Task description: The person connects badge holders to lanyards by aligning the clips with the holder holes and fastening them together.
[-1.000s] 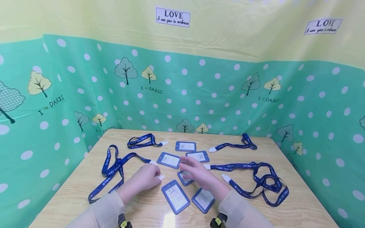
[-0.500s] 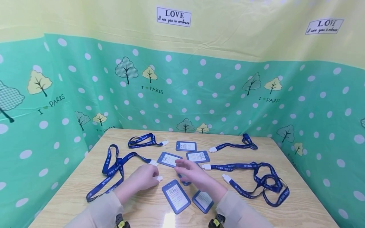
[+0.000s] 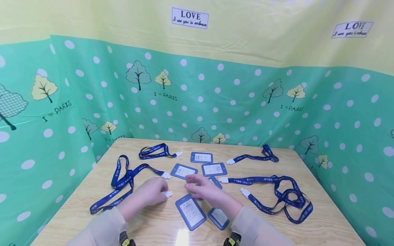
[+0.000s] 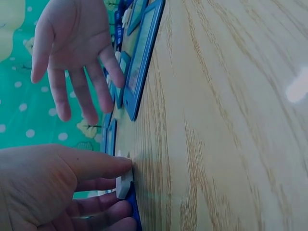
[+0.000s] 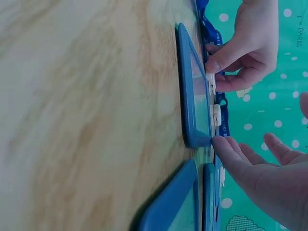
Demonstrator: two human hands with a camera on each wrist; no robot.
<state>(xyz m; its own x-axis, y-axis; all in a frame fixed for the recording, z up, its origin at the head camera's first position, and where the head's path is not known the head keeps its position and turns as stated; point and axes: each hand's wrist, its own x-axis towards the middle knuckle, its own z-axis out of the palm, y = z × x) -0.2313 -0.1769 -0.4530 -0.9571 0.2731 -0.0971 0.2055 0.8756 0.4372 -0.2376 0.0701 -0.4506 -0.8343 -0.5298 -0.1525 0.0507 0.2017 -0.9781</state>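
Observation:
My left hand (image 3: 150, 192) pinches the white plastic clip (image 3: 168, 194) of a blue lanyard between thumb and fingers, low over the table. In the left wrist view its blue strap (image 4: 134, 209) trails below the clip. My right hand (image 3: 205, 190) is spread with loosely straight fingers and holds nothing; it hovers over the blue ID card holders, partly covering one of them (image 3: 216, 182). Nearest to both hands lies an upright blue card holder (image 3: 191, 212). In the right wrist view a right fingertip is close to a card holder (image 5: 197, 96); whether they touch I cannot tell.
Further card holders lie at the back (image 3: 201, 157), the middle (image 3: 183, 171) and under my right forearm (image 3: 219, 218). Lanyards lie at left (image 3: 123, 177), back left (image 3: 155, 151), back right (image 3: 255, 157) and right (image 3: 277, 194). A patterned curtain (image 3: 184, 78) encloses the wooden table (image 3: 147, 225).
My left hand has slid a little to the left with the white clip, and the strap's loop at the left has shifted outward. My right hand has moved slightly left and down.

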